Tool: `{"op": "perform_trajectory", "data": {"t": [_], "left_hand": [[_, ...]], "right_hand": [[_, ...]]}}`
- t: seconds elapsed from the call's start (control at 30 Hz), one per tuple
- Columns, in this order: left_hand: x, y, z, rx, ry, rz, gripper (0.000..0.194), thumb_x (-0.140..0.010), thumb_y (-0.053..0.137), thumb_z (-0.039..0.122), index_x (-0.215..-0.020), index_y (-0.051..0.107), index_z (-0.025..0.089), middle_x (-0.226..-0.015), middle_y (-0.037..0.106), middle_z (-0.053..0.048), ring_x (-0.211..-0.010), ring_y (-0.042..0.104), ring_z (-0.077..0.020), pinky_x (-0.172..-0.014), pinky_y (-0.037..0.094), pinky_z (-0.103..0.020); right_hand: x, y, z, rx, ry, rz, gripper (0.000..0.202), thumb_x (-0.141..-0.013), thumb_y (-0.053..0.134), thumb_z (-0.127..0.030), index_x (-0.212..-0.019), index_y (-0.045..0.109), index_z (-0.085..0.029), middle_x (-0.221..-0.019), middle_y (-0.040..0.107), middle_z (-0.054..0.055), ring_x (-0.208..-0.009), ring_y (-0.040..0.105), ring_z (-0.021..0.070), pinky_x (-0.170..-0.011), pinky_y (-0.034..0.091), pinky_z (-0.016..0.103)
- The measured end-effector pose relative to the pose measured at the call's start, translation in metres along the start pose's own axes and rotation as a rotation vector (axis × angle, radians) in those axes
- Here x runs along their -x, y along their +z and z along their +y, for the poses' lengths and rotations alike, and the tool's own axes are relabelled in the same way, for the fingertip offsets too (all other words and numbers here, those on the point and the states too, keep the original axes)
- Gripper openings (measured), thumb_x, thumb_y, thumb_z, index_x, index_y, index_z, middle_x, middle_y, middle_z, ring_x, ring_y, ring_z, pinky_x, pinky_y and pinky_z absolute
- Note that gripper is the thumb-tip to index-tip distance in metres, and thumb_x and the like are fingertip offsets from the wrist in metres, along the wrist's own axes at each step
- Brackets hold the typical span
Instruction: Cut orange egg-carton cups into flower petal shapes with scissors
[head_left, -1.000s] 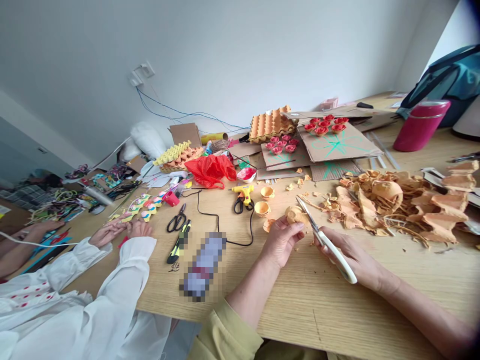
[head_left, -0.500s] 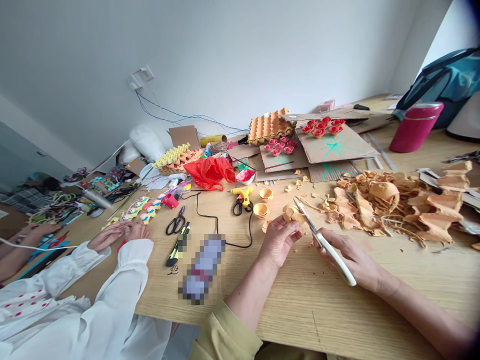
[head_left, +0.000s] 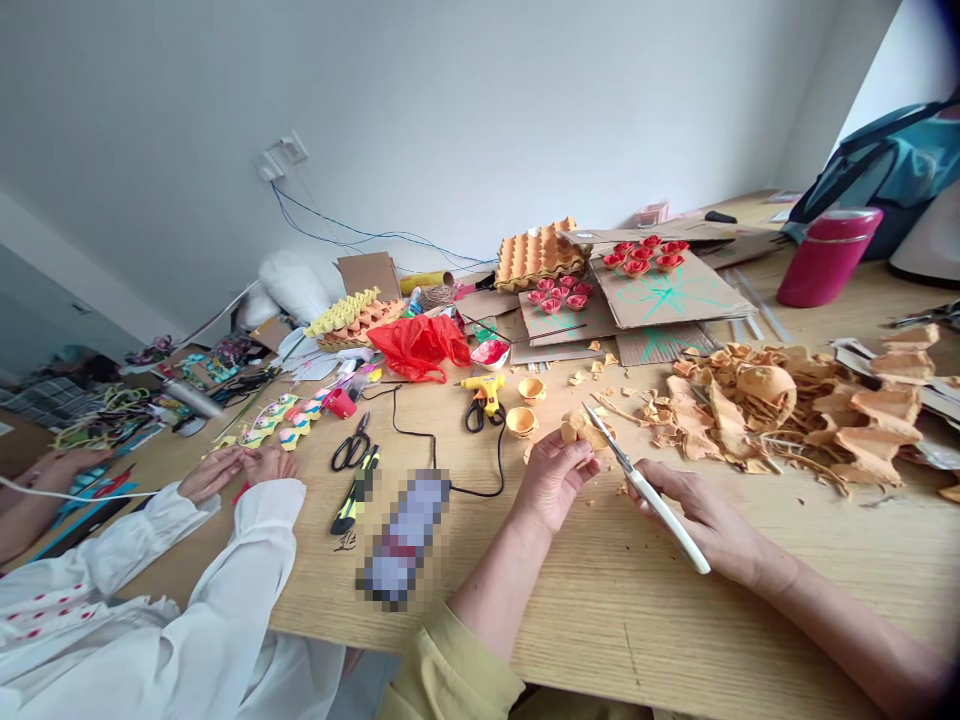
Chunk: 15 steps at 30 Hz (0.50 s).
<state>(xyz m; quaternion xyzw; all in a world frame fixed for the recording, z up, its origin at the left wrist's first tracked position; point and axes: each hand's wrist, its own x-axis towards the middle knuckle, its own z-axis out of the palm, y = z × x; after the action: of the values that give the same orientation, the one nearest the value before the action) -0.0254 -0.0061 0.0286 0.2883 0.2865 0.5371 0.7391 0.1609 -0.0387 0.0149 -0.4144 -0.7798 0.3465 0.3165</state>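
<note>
Between its thumb and fingers my left hand pinches a small orange egg-carton piece. My right hand is wrapped round the white handle of a pair of scissors, whose blades lie at the right side of the piece. Two trimmed orange cups stand on the table behind my left hand, and part of another shows beside its fingers. To the right lies a heap of torn egg-carton scraps, with small bits scattered around it.
Nearby are a yellow glue gun, black scissors, a cutter and a pixelated object. Red paper flowers rest on cardboard at the back. On the left, a person in white sleeves works with both hands. A pink flask stands right.
My left hand and the orange piece have shifted slightly left, and the scissors have moved a little left with my right hand. The other person's fingers have moved slightly.
</note>
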Motion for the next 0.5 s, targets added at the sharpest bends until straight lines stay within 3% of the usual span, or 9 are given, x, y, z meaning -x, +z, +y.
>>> {"op": "perform_trajectory", "data": {"t": [0.27,0.5], "left_hand": [[-0.0014,-0.0068,0.0046,-0.003,0.001,-0.046,0.027,-0.06,0.086,0.021,-0.075,0.065,0.015,-0.066,0.053,0.005,-0.063,0.048,-0.0065,-0.072,0.044,-0.026],[0.0002,-0.0062,0.0006,-0.157,-0.035,-0.078,0.034,-0.057,0.088,0.027,-0.083,0.07,0.016,-0.079,0.066,0.0,-0.071,0.056,-0.0101,-0.076,0.045,-0.028]], "right_hand": [[0.0011,0.0015,0.0037,-0.027,0.014,0.014,0.027,-0.092,0.049,-0.044,-0.074,0.054,-0.023,-0.07,0.059,0.002,-0.064,0.055,0.0191,-0.062,0.044,0.031],[-0.0034,0.0007,0.0038,-0.318,0.089,0.189,0.024,-0.084,0.063,-0.046,-0.079,0.061,-0.023,-0.072,0.06,0.0,-0.066,0.054,0.0177,-0.062,0.044,0.029]]}}
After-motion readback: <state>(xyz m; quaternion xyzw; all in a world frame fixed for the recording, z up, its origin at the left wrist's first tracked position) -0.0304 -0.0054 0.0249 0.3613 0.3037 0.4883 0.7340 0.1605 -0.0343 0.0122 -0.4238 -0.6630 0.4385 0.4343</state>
